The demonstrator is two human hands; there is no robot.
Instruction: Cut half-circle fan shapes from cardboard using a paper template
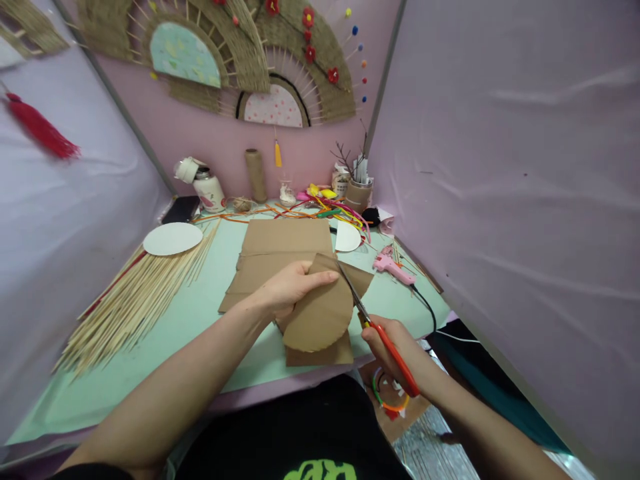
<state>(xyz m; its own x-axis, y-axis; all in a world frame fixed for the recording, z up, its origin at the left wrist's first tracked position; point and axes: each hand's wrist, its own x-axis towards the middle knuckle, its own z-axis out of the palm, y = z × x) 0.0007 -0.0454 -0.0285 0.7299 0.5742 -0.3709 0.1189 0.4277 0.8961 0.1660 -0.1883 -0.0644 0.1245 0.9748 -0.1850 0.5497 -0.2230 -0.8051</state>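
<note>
My left hand [295,287] is closed on a piece of brown cardboard [320,317], thumb on top and fingers underneath. The cardboard's lower edge is cut in a rough curve, while an angular flap still stands off its upper right. In my right hand [397,343] are scissors with red handles [390,353]. Their blades lie at the cardboard's right edge, between the rounded part and the flap. Beneath, larger folded cardboard [287,237] lies on the pale green table.
Thin bamboo sticks [130,300] fan out at left under a white oval disc [173,239]. A white half-disc [348,237] and a pink glue gun [395,269] with a cord lie at right. A bottle [210,192], a brown roll [255,175] and coloured strips [345,212] line the back.
</note>
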